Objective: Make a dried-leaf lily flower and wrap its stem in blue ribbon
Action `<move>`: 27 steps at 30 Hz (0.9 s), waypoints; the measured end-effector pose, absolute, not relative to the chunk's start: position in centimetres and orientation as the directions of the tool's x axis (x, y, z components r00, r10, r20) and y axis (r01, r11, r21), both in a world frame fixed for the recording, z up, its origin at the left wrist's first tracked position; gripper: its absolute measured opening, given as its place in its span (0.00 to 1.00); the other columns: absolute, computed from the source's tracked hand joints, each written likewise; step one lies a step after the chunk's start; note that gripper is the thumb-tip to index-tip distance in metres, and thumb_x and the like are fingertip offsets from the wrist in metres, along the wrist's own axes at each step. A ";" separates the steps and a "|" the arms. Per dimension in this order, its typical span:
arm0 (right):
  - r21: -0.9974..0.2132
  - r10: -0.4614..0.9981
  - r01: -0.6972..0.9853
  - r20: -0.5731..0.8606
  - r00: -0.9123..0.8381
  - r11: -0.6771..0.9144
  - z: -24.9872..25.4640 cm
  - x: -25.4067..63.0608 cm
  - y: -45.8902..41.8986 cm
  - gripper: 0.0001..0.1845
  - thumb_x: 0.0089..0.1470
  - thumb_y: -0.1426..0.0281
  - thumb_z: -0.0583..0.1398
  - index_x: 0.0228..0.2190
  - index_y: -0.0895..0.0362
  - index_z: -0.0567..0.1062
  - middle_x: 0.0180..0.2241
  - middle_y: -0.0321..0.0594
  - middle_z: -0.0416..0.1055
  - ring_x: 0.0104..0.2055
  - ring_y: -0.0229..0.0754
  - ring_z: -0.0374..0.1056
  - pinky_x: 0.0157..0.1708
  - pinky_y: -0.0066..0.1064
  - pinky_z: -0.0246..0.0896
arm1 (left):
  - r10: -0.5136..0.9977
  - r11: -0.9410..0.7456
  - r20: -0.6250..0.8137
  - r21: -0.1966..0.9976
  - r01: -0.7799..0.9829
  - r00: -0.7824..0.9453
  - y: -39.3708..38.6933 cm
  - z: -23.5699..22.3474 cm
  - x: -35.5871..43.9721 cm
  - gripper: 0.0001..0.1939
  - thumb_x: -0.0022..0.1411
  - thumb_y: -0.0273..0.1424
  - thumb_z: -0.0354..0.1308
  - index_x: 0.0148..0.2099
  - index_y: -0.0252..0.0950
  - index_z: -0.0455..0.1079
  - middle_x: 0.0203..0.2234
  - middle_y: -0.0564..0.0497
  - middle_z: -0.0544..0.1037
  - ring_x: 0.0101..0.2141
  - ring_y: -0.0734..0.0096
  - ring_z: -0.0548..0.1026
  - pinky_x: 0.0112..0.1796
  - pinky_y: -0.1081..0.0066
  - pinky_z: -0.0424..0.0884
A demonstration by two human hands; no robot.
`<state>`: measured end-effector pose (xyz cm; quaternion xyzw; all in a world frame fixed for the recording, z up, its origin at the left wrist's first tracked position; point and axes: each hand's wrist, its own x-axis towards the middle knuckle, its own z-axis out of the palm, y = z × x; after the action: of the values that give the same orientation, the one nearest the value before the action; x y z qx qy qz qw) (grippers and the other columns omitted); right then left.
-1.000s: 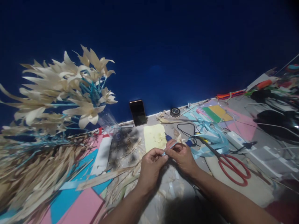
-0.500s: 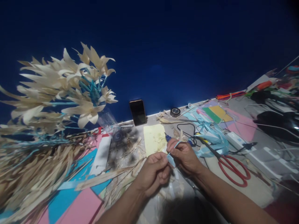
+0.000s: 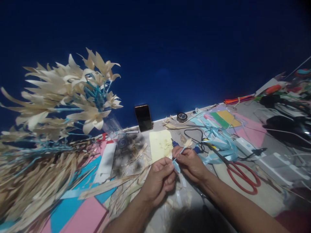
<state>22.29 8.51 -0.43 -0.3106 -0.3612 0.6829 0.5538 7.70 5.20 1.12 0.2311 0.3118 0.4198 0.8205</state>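
Observation:
My right hand (image 3: 193, 165) pinches a thin stem (image 3: 182, 150) covered in light blue, with a small cream tip (image 3: 188, 143) showing above the fingers. A light blue strip (image 3: 176, 166) runs from the stem to my left hand (image 3: 159, 178), whose thumb and forefinger are closed on it. Both hands are close together in front of a pale yellow sheet (image 3: 159, 142) with dried smears on it. Just behind the right hand, a dark blue tool (image 3: 174, 143) is partly hidden.
Cream husk-like flowers (image 3: 92, 119) on blue stems and dried husks (image 3: 41, 181) fill the left. A phone (image 3: 143, 118) leans on the wall. To the right lie blue ribbons (image 3: 221, 139), red-handled scissors (image 3: 243, 178) and a white power strip (image 3: 274, 165).
The stem in my right hand has turned, and its cream tip now shows above the fingers. Both hands keep their pinch in nearly the same place.

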 end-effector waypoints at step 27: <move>-0.968 0.950 -0.233 0.155 -0.272 0.091 0.0 24.2 8.7 0.12 0.52 0.59 0.70 0.27 0.54 0.83 0.34 0.42 0.75 0.40 0.46 0.69 0.46 0.39 0.64 | 0.789 0.608 -0.361 0.573 -0.549 0.497 5.4 1.3 7.4 0.15 0.47 0.30 0.74 0.30 0.31 0.70 0.22 0.51 0.75 0.14 0.89 0.53 0.14 0.82 0.42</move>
<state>24.23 8.73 -0.01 -0.3319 -0.5400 0.5868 0.5040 7.42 5.43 1.28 0.1958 0.3061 0.3970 0.8428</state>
